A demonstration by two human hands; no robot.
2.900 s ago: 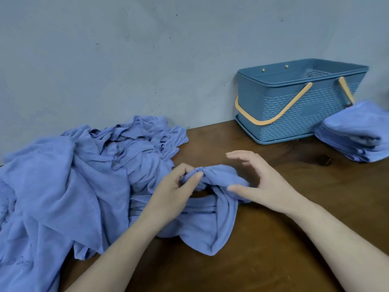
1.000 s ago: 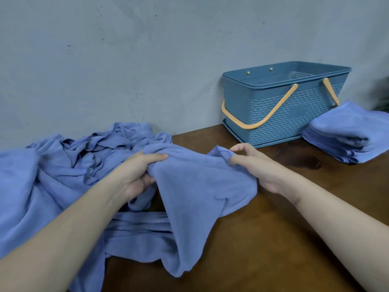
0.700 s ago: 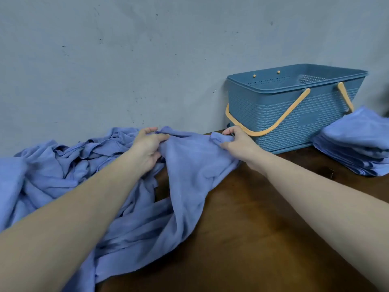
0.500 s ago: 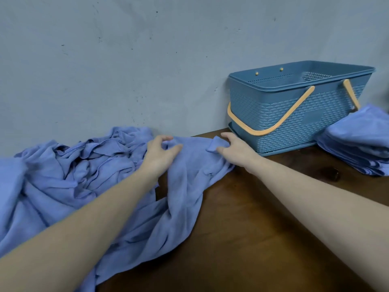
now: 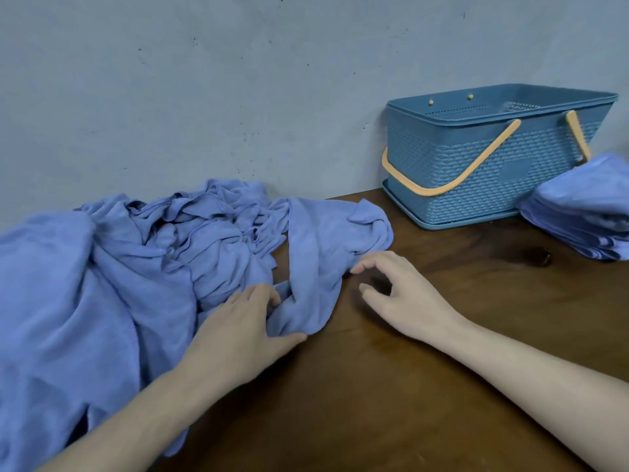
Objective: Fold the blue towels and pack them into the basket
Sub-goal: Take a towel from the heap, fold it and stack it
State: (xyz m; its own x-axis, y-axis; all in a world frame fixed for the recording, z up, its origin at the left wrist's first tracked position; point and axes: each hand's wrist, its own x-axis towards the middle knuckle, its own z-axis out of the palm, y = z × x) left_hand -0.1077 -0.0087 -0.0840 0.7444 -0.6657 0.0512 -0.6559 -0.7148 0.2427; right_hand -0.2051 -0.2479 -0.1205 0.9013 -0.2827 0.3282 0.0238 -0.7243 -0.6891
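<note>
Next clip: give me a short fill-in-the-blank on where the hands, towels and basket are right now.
1. The left hand rests on a blue ____.
2. The right hand, holding nothing, hovers over the bare ____.
3. The basket has handles coloured ____.
4. The stack of folded towels lies to the ____ of the basket.

Missing words: towel; table; orange; right

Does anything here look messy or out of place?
Only the heap of crumpled towels on the left looks messy, beside a neat folded stack on the right. There is also a dark stain on the table.
</note>
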